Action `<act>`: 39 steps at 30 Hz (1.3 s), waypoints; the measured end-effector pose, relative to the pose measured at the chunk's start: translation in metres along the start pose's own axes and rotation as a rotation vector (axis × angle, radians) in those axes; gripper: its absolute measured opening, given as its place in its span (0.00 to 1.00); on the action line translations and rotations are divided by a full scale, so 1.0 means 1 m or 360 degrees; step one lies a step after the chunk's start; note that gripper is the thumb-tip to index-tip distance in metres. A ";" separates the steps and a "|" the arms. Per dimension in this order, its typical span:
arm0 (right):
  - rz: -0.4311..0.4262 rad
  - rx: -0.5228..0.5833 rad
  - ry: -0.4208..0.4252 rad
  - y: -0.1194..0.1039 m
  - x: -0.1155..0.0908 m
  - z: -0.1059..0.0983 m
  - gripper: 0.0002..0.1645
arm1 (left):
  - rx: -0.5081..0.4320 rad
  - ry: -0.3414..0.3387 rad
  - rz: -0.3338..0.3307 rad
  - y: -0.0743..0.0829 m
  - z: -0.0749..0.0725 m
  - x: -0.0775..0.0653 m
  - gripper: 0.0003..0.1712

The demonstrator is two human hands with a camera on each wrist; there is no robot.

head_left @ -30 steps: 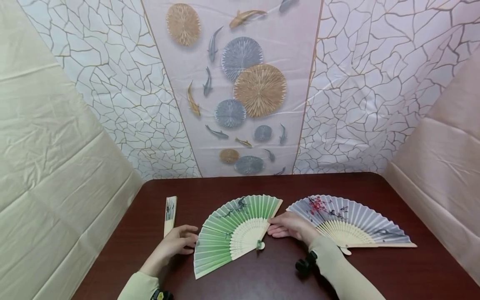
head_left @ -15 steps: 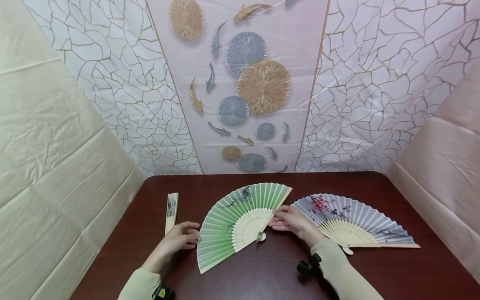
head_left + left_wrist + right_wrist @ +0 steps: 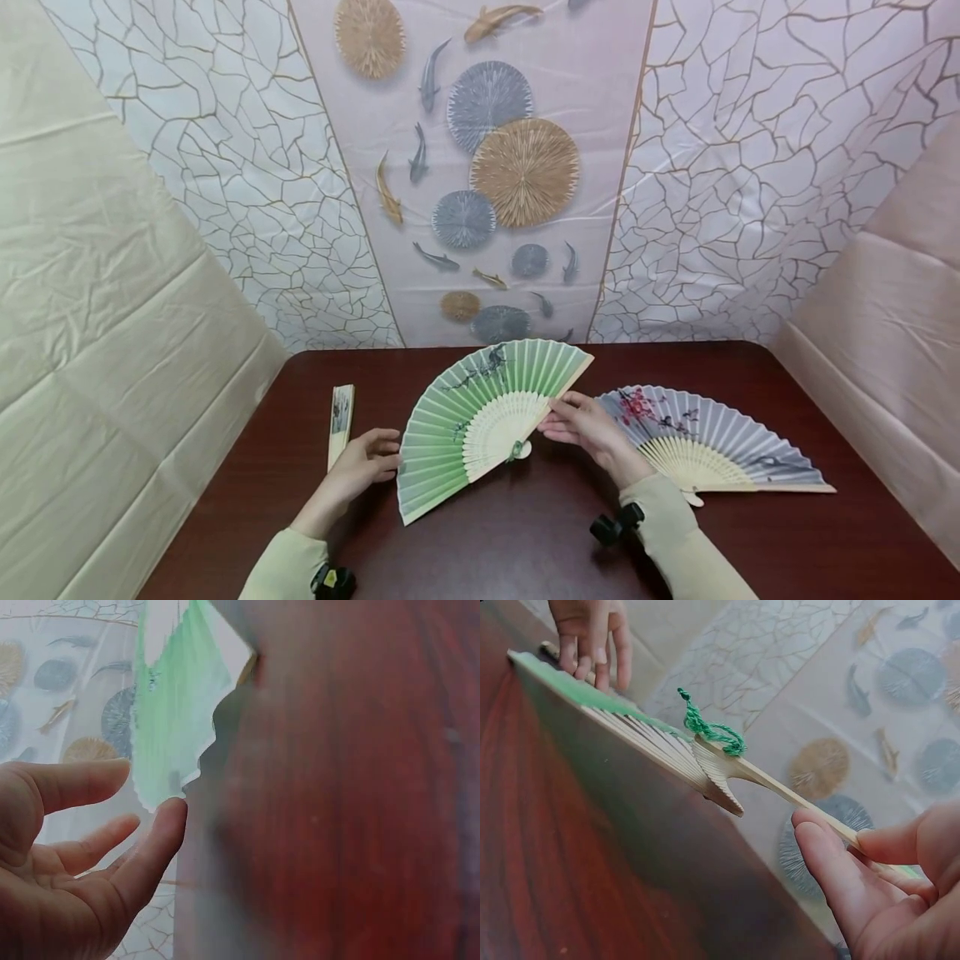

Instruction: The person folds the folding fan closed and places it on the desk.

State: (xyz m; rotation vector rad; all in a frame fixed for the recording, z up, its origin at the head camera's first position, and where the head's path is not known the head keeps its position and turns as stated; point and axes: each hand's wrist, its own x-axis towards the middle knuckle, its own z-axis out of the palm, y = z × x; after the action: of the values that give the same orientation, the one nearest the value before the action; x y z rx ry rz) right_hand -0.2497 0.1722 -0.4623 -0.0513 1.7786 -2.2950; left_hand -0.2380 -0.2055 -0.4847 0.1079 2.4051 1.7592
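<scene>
A green folding fan [image 3: 450,425], spread wide, is raised at a tilt over the table in the head view. My right hand [image 3: 588,429] pinches its right outer rib between thumb and fingers, as the right wrist view confirms. A green cord [image 3: 712,735] is tied at the fan's pivot. My left hand [image 3: 365,460] is at the fan's left edge with thumb and fingers apart; in the left wrist view a fingertip [image 3: 174,814] meets or nearly meets the pleated edge, and I cannot tell if it presses.
Right of the green fan, a grey folding fan [image 3: 750,442] with red blossoms lies spread on the dark red table [image 3: 480,558]. Behind my left hand lies a folded fan [image 3: 341,421]. Patterned cloth [image 3: 487,208] hangs at the table's back edge.
The green fan has risen and moved away from me, its far edge now higher in the head view. Both hands have moved up along with it.
</scene>
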 end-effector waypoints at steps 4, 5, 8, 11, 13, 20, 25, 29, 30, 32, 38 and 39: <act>-0.0044 -0.0008 0.0016 -0.009 -0.002 0.002 0.06 | -0.0012 0.0040 0.0029 0.008 0.000 0.004 0.26; -0.0056 -0.0012 0.0017 -0.012 -0.002 0.002 0.06 | -0.0010 0.0052 0.0034 0.010 0.000 0.004 0.27; -0.0088 -0.0002 0.0033 -0.018 -0.004 0.002 0.06 | 0.0025 0.0070 0.0080 0.018 -0.002 0.007 0.28; -0.0118 0.0012 0.0047 -0.022 -0.006 0.002 0.06 | 0.0065 0.0089 0.0153 0.025 -0.006 0.008 0.30; -0.0140 0.0029 0.0067 -0.025 -0.007 0.003 0.06 | 0.0087 0.0096 0.0200 0.028 -0.008 0.008 0.31; -0.0243 0.0122 0.0128 -0.038 -0.015 0.007 0.05 | 0.0030 0.0128 0.0287 0.045 -0.008 0.009 0.33; -0.0311 0.0189 0.0204 -0.050 -0.019 0.008 0.05 | -0.0078 0.0094 0.0352 0.058 -0.007 0.010 0.34; -0.0359 0.0209 0.0234 -0.058 -0.022 0.010 0.05 | -0.0219 0.0057 0.0371 0.067 -0.004 0.011 0.35; -0.0372 0.0213 0.0231 -0.060 -0.023 0.011 0.05 | -0.0260 0.0058 0.0382 0.070 -0.003 0.012 0.36; -0.0403 0.0241 0.0236 -0.063 -0.025 0.013 0.05 | -0.0343 0.0082 0.0388 0.074 -0.001 0.013 0.36; -0.0512 0.0348 0.0245 -0.073 -0.029 0.022 0.05 | -0.0665 0.0170 0.0416 0.089 0.005 0.015 0.35; -0.0529 0.0360 0.0247 -0.074 -0.030 0.023 0.05 | -0.0723 0.0180 0.0417 0.091 0.006 0.016 0.35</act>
State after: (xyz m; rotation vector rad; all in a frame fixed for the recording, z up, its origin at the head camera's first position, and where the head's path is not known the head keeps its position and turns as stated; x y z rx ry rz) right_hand -0.2286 0.1734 -0.3817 -0.1425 1.6722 -2.7930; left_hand -0.2560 -0.1701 -0.4013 0.2835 2.0679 2.4433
